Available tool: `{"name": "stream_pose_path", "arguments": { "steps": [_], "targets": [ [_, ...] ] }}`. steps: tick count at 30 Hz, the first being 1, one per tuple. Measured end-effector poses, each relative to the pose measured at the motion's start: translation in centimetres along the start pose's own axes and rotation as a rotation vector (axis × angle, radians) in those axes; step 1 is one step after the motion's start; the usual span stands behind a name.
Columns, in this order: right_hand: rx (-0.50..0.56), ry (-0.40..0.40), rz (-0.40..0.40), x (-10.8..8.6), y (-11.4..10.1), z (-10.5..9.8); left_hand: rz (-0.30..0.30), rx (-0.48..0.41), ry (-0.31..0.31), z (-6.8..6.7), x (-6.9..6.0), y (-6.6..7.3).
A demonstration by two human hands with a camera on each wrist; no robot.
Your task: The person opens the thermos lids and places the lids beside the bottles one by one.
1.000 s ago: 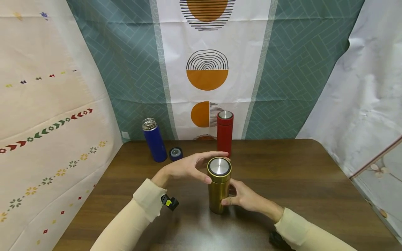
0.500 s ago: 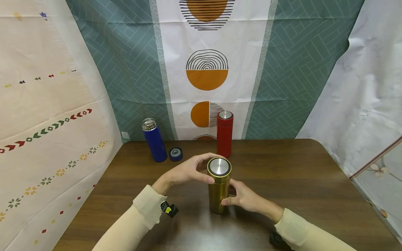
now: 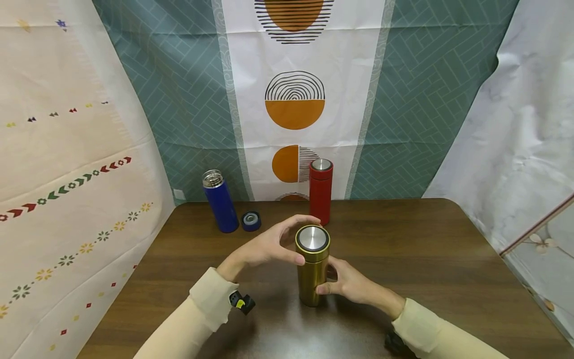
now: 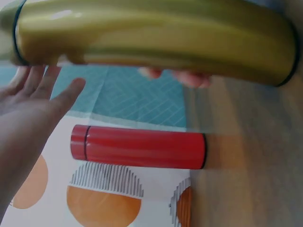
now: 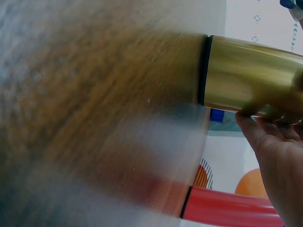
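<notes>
A gold thermos [image 3: 311, 279] stands upright on the wooden table with its silver-topped lid [image 3: 313, 238] in place. My left hand [image 3: 269, 244] is curved around the lid, its thumb at the near left side and fingers reaching behind. In the left wrist view some fingers [image 4: 45, 82] pass behind the lid end, while one finger stands apart from the thermos. My right hand [image 3: 347, 281] grips the lower body from the right, thumb in front and fingers partly hidden behind. Beyond it stands a red thermos [image 3: 320, 197] with its lid on.
At the back left stands a blue thermos [image 3: 220, 204], uncapped, its steel threaded neck showing. Its dark blue lid [image 3: 251, 221] lies beside it, inside facing up. Patterned cloth [image 3: 403, 124] hangs behind the table [image 3: 426, 259].
My left fingers have drawn in closer around the gold thermos's lid, then lifted slightly since half a second ago. The right hand and the thermos have stayed in place.
</notes>
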State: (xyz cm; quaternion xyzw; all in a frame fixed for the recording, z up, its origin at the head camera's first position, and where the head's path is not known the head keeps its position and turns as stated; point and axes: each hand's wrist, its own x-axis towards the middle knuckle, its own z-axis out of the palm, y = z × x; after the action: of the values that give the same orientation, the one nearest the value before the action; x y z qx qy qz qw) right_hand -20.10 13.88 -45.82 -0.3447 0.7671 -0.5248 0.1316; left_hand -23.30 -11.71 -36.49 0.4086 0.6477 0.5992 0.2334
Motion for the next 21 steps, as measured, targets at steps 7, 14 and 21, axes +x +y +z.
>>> {"name": "stream_pose_path", "arguments": {
  "steps": [7, 14, 21],
  "targets": [
    [-0.004, 0.007, -0.003, 0.0, 0.1, 0.0, 0.002, 0.003, -0.123, -1.3, 0.8, 0.9],
    [-0.013, 0.009, -0.016, 0.0, 0.1, 0.0, -0.001, 0.001, -0.151, -1.6, 1.1, 0.9],
    [-0.012, 0.010, -0.019, 0.0, 0.2, 0.0, -0.010, 0.019, -0.129, -1.5, 0.9, 0.5]
  ]
}}
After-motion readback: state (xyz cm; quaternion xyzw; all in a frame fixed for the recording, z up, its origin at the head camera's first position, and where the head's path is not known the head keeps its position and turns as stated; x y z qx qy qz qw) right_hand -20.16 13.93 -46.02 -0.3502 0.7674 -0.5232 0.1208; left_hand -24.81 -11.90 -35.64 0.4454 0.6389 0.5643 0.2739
